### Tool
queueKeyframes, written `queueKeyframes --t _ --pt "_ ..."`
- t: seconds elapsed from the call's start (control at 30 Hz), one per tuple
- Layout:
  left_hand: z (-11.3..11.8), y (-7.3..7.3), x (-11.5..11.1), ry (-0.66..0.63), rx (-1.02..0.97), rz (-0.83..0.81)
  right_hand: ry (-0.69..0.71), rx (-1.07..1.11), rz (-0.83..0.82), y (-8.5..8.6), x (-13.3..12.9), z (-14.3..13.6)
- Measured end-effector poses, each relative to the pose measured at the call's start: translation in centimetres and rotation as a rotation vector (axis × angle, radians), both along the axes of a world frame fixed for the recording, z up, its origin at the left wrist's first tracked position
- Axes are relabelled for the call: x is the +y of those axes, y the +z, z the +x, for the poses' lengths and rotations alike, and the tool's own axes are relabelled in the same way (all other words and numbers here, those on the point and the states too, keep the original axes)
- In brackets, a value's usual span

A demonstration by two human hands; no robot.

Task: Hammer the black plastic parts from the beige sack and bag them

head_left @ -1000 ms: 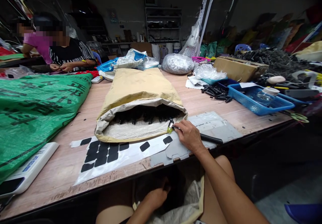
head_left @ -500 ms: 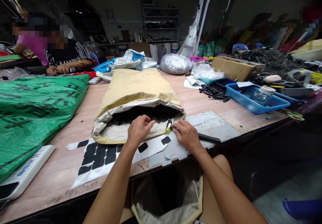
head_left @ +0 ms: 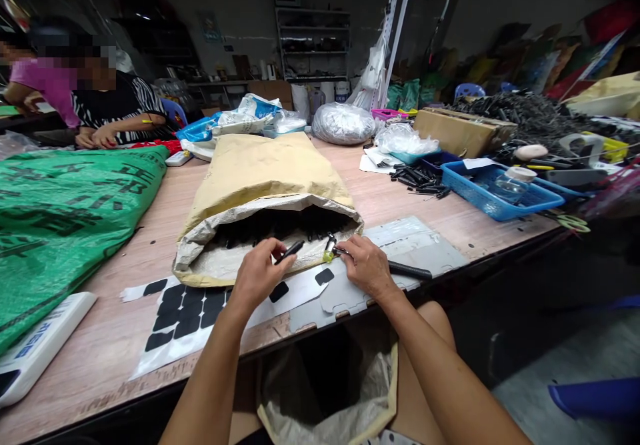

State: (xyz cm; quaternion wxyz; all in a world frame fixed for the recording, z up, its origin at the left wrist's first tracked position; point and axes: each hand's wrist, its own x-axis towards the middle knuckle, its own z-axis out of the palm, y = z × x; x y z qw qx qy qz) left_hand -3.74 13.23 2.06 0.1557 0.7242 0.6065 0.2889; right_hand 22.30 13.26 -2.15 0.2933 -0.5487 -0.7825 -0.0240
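My left hand (head_left: 259,273) is closed on a short black rod-shaped piece (head_left: 290,252) in front of the open mouth of a tan woven sack (head_left: 280,171). Inside the sack's mouth lie several similar black pieces. My right hand (head_left: 367,265) is closed, its fingertips pinched at a thin dark part that I cannot make out. Just left of those fingertips is a small mallet's silver head with a yellow-green face (head_left: 329,253). A black handle (head_left: 410,270), seemingly the mallet's, shows beyond my right hand on a grey sheet (head_left: 423,238).
White backing paper with black square stickers (head_left: 187,315) lies at the table's front edge. A second sack (head_left: 393,391) hangs open at my lap. Green sack (head_left: 85,198) and white device (head_left: 47,345) are left; blue basket (head_left: 505,198) and loose black pieces (head_left: 420,181) right. Two people sit far left.
My left hand has turned and drawn slightly back from the sack's mouth, and the black piece now shows clearly in its fingers. My right hand stays beside the mallet head. The view has shifted a little.
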Motion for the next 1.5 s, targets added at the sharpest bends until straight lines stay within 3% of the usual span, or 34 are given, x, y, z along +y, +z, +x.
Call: queueKeyframes --t 0.13,0.23,0.33,0.43,0.6,0.77,1.0,1.17,1.37,1.5 --pt "-0.3 -1.7 -3.7 -0.174 -0.093 -0.061 -0.006 -0.061 0.044 0.0 -0.1 -0.3" --pt "0.0 -2.7 -4.7 -0.206 -0.097 -0.028 -0.011 -0.140 0.137 -0.1 -0.3 -0.5" --pt "0.0 -3.0 -4.5 -0.208 -0.107 -0.031 0.008 -0.160 0.228 0.0 -0.8 -0.6" --pt "-0.2 -2.9 -4.3 -0.202 -0.122 -0.040 0.040 -0.048 0.258 0.7 -1.9 -1.0" --pt "-0.3 -3.1 -4.3 -0.203 -0.159 -0.044 0.220 0.268 0.143 2.7 -4.2 -2.8" --pt "-0.3 -3.5 -4.4 -0.216 -0.207 -0.024 0.325 0.366 0.112 3.4 -5.8 -4.4" --pt "-0.2 -3.2 -4.4 -0.220 -0.176 -0.004 0.306 0.159 0.045 2.6 -6.3 -4.7" --pt "-0.3 -3.5 -4.3 -0.214 -0.189 -0.017 0.242 0.260 0.108 2.9 -6.0 -4.0" --pt "-0.3 -3.6 -4.3 -0.199 -0.174 -0.021 0.234 0.184 0.029 2.4 -6.0 -3.6" --pt "-0.2 -3.2 -4.3 -0.196 -0.165 -0.038 0.160 0.205 0.098 2.5 -4.4 -2.6"
